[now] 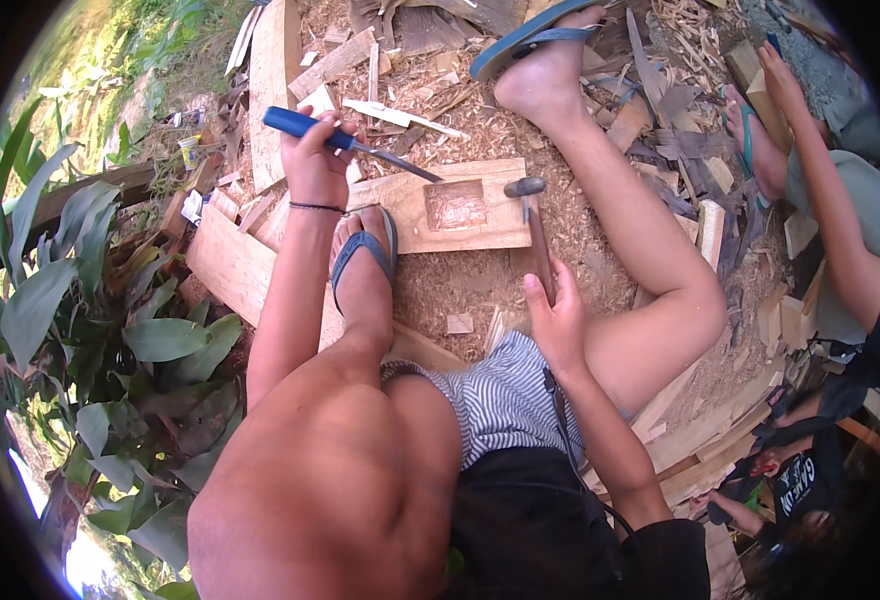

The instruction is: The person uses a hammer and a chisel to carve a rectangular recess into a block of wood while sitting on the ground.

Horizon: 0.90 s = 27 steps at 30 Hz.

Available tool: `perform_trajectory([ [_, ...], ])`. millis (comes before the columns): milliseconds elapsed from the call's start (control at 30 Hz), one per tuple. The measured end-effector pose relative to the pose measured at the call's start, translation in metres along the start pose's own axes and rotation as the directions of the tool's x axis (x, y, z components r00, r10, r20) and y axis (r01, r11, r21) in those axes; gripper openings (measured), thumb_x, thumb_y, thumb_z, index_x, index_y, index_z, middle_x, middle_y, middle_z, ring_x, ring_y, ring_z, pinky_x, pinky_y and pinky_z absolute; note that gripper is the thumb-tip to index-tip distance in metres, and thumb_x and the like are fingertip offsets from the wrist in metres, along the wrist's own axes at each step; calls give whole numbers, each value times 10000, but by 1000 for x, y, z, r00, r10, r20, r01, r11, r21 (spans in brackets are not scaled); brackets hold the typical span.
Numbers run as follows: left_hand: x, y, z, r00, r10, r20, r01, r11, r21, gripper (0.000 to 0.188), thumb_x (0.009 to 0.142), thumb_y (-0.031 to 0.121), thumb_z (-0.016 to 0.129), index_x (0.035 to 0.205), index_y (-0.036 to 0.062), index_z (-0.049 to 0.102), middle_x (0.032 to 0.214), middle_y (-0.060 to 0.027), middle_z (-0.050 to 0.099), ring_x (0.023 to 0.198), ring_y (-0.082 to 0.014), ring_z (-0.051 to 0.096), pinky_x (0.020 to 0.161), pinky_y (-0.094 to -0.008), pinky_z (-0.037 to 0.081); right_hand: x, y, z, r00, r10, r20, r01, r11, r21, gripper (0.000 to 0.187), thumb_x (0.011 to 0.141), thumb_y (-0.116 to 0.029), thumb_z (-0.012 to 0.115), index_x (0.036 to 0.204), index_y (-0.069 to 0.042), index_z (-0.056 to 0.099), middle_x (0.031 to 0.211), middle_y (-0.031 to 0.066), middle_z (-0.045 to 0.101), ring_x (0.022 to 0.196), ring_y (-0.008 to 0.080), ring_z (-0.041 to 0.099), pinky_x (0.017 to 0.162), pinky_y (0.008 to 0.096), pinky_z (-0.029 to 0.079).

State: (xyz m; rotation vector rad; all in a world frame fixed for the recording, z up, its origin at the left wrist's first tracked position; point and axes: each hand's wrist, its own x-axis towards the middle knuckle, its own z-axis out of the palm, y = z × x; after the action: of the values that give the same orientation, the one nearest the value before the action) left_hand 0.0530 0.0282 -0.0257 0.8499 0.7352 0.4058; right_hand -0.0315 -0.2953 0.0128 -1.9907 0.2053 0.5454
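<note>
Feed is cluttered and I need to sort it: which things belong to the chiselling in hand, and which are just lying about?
In use:
left hand gripping blue-handled steel chisel
right hand holding wooden-handled hammer
pale wooden block with square recess

Lying about:
loose wooden planks
wood shavings
green leafy plants

Soft, even daylight covers the sawdust-strewn ground [480, 280], with only faint shadows under the wooden block [457, 207] and the legs. Harder sun burns out the grass [110, 40] at upper left to a yellow-green glare, and a bright patch flares at the lower left rim. The fisheye lens bends planks toward the edges, a black vignette rings the frame, and detail softens at the right margin.
</note>
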Motion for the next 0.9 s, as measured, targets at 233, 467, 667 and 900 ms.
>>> perform_trajectory([
  [233, 26, 46, 8, 965, -182, 188, 95, 912, 398, 290, 823, 84, 661, 1071, 30, 521, 812, -76, 635, 394, -66, 392, 358, -222, 292, 35, 16, 23, 982, 136, -129, -109, 974, 201, 246, 1024, -278, 512, 1032, -33, 535, 796, -2, 523, 685, 72, 470, 609, 256, 413],
  [467, 52, 92, 24, 927, -91, 363, -63, 918, 391, 302, 901, 143, 621, 1161, 30, 518, 1067, -162, 697, 389, -10, 358, 357, -167, 275, 61, -14, 64, 971, 28, -239, 27, 975, 222, 370, 1010, -246, 512, 1295, -10, 508, 1280, 217, 493, 1270, 275, 430, 1056, 399, 349],
  [667, 66, 73, -19, 804, -573, 158, -231, -56, 971, 481, 854, 314, 701, 1252, 64, 599, 872, -44, 654, 567, -73, 535, 475, -236, 441, 58, -16, 89, 937, -93, -337, 44, 988, -149, 404, 944, -253, 604, 1278, -29, 563, 1401, 314, 317, 1367, 425, 267, 1105, 478, 284],
  [900, 25, 15, -84, 722, -668, 180, -46, 214, 976, 425, 841, 364, 725, 1092, 34, 628, 701, -16, 587, 446, -98, 515, 405, -257, 414, 66, -5, 82, 924, -66, -377, 139, 976, 170, 378, 955, -178, 593, 1284, 4, 544, 1320, 178, 423, 1206, 281, 471, 1013, 377, 387],
])
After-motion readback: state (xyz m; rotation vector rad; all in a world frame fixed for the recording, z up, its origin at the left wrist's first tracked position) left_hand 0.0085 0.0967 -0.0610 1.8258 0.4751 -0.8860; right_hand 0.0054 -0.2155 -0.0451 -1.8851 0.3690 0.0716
